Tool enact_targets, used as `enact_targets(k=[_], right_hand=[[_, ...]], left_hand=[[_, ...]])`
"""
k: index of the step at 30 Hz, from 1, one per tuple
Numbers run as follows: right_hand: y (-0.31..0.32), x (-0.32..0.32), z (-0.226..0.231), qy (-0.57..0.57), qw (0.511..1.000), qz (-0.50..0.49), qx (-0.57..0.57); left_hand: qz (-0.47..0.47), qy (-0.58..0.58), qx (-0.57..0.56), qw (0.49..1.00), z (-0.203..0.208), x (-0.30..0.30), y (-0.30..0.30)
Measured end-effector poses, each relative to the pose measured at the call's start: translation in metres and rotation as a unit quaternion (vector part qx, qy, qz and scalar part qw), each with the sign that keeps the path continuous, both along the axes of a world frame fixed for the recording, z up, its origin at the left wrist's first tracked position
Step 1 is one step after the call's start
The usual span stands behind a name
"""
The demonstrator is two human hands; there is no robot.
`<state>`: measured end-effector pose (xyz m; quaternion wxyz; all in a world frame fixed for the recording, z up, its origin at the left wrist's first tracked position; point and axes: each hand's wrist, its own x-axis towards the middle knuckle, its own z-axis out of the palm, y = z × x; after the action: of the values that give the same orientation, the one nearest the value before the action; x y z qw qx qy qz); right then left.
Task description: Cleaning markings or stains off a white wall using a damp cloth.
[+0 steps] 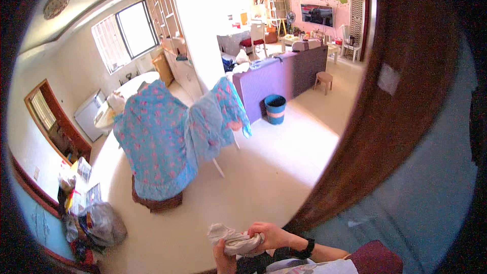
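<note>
Off-white cloth [236, 241], soft, crumpled, bunched into a thick, creased roll. You have it suspended between left hand [223, 260] and right hand [269, 236], low in view, ahead of your body. Lies roughly crosswise; a loose, rumpled end pokes out past your left fingers, upward and leftward.

A pale floor [264, 187] spans the room. On it stand a blue bin [275, 114] and brown stool [323, 77]; a bulging grey bag [107, 223] rests at left.
</note>
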<state>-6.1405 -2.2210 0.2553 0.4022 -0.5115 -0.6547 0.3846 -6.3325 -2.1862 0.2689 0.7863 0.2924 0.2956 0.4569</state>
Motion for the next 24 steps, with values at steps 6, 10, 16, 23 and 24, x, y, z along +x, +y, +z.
enact_targets(k=[6,10,16,23,24], right_hand=[[0.139,0.068,0.051,0.001,0.989,0.029,0.145],[0.205,0.111,0.06,-0.032,0.982,-0.033,0.186],[0.274,0.179,0.058,-0.033,0.961,-0.191,0.198],[0.329,0.257,0.066,-0.009,0.914,-0.367,0.175],[0.335,0.269,0.063,-0.012,0.905,-0.388,0.176]], left_hand=[[0.105,0.06,0.023,0.992,0.031,0.062,0.125],[0.119,0.084,0.028,0.989,0.034,0.103,0.197],[0.012,0.07,-0.01,0.997,0.05,0.18,0.312],[-0.193,0.093,0.075,0.974,0.031,0.294,0.439],[-0.213,0.068,0.048,0.974,0.028,0.311,0.452]])
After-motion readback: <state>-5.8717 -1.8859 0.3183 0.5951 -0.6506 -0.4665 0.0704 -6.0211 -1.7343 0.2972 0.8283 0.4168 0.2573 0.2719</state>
